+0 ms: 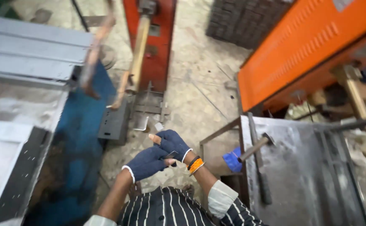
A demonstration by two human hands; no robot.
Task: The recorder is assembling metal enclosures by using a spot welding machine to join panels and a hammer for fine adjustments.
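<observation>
Workshop floor [191, 96], two gloved hands [160, 157], one hammer [256, 146]

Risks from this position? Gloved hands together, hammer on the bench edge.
1. The hammer lies with its handle past the metal table edge, beside the right hand; a bump might knock it off.
2. The left hand and right hand pinch a small dark piece; fingertips poke out of the gloves, so a sharp edge could cut them.
</observation>
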